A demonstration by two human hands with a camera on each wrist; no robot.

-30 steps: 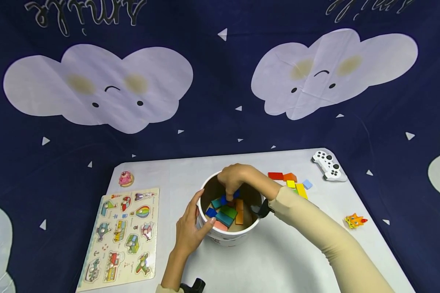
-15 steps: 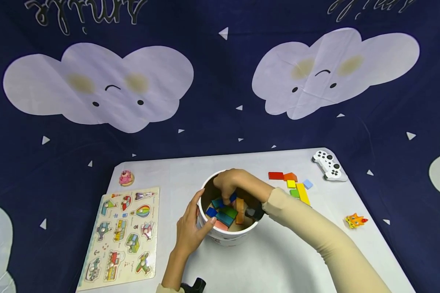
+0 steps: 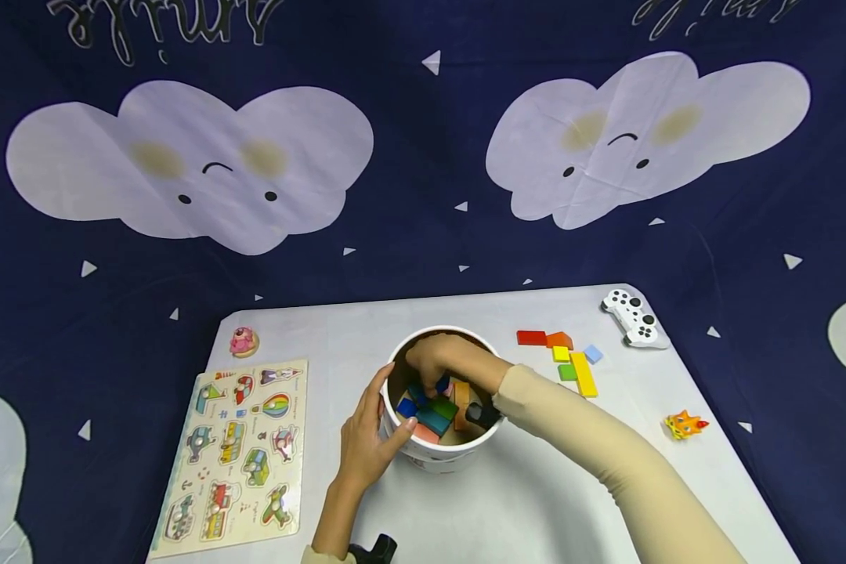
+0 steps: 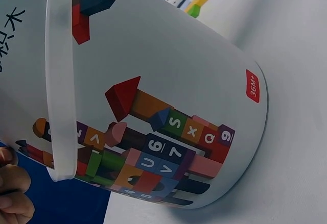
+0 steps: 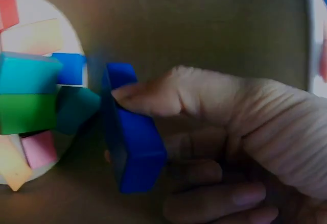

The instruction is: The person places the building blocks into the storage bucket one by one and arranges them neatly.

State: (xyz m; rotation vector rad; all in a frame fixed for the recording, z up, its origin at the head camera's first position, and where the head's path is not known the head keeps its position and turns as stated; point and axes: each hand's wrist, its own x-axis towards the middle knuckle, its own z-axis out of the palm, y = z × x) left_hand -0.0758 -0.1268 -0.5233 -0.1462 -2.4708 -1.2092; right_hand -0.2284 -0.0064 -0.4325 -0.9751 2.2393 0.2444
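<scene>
A white bucket with printed toy blocks on its wall stands mid-table. My left hand holds its near left side, the thumb over the rim and the fingers along the outside. In the left wrist view a few curled fingers show beside the rim. My right hand is down inside the bucket. The right wrist view shows it pinching a blue block between thumb and fingers. Below lie several loose blocks, among them a green block, a turquoise block and a pink block.
Right of the bucket lie a red block, a yellow block and several others. A white game controller and an orange spiky toy are farther right. At left are a picture puzzle board and a pink doughnut-like toy.
My right hand has gone deeper into the bucket, shifting slightly left, and its forearm has followed. The left hand keeps its place on the bucket.
</scene>
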